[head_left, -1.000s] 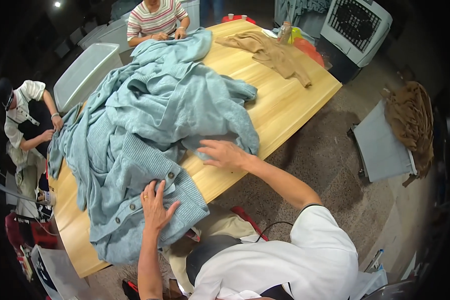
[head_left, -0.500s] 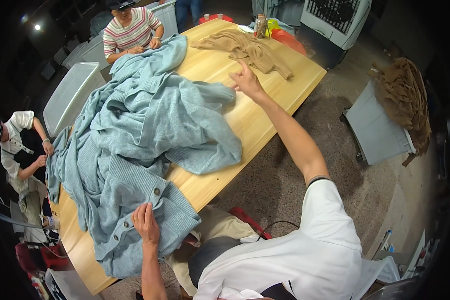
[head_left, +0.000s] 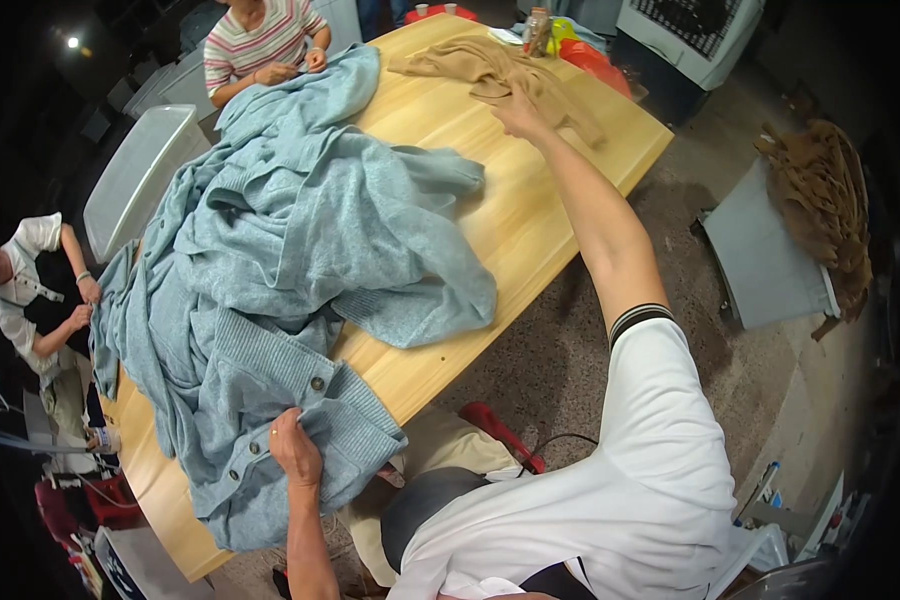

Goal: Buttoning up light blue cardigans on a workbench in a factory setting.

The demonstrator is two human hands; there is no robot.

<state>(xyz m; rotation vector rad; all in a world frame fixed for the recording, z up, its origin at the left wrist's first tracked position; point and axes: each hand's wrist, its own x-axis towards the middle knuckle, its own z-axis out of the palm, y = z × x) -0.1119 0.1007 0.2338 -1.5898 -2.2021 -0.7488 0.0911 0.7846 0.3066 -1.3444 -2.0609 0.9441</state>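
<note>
Knitwear is spread over a long pale wooden desk. A large heap of light blue knitted cardigans covers the near and left part of the desk, with a buttoned ribbed edge hanging over the near corner. That ribbed edge is gripped by the left hand, fingers curled shut into the fabric just beside two dark buttons; a ring is seen on one finger.

The right arm is stretched far across the desk. The right hand is laid on a tan knitted sweater lying flat at the far end, well apart from the blue heap. Whether the fingers are pinching the tan knit or only pressing on it cannot be told.

Beyond the tan sweater, at the far desk edge, a small bottle, a yellow item and an orange-red flat package are noted; details are too small to make out. A translucent grey plastic bin stands to the left of the desk. On the floor to the right, a grey flat bin is seen with brown knitwear draped over its far side.

A person in a striped top is seated at the far corner, hands on the blue knit. Another person in a white top is seated at the left.
</note>
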